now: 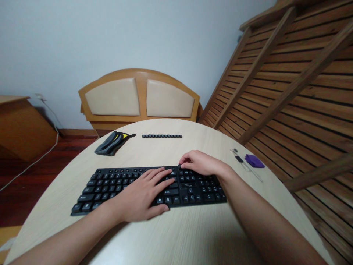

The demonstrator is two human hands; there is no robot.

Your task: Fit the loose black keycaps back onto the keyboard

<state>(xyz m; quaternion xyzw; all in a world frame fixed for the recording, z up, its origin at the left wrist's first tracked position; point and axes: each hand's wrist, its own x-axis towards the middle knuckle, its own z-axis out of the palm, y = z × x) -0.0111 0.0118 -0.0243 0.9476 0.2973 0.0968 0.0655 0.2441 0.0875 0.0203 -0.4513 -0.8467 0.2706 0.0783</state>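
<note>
Head view: one row of keycaps (162, 136) is off, lined up at twelve o'clock from my keyboard (190, 191); most keys (88, 190) remain. My left hand (145, 193) rests spread across it; my right hand (200, 162) pinches a dark keycap (179, 166) at its one-o'clock edge.

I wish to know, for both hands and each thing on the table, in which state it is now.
Left hand: open, spread over the keyboard.
Right hand: fingers pinched on a small black key.
Keyboard: lying flat, partly covered.
Row of small black pieces: lined up straight.
Grey-and-yellow pouch-like item: lying; open or closed, unclear.
Wire tool: lying flat.
Purple cloth: bunched up.
</note>
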